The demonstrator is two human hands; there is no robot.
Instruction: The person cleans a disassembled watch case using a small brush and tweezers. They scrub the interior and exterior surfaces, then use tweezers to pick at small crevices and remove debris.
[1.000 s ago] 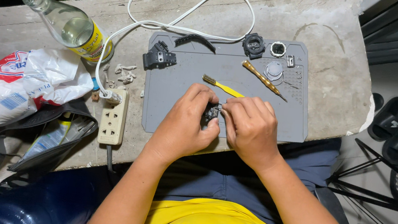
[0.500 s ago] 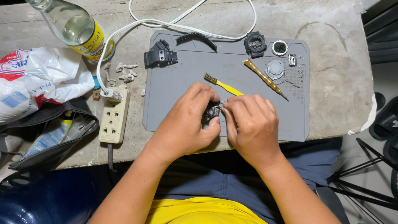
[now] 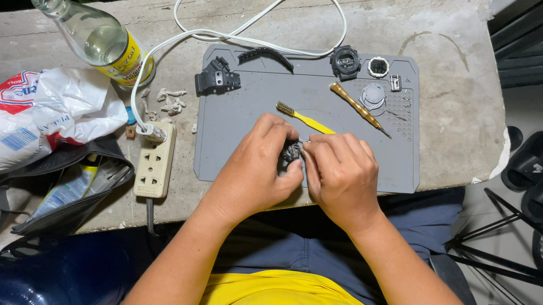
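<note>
Both hands, left hand (image 3: 257, 164) and right hand (image 3: 341, 175), pinch a small dark watch part (image 3: 291, 153) at frame centre over the grey mat (image 3: 239, 135). Keep it low, grip steady; loose bits scatter.

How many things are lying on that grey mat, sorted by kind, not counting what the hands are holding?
On the grey mat:
Black watch parts: 3 (strap piece, strap with buckle, watch case)
Round metal parts: 2 (ring, back plate)
Small metal clip: 1
Tools: 2 (yellow brush, screwdriver)
Total: 8
</note>
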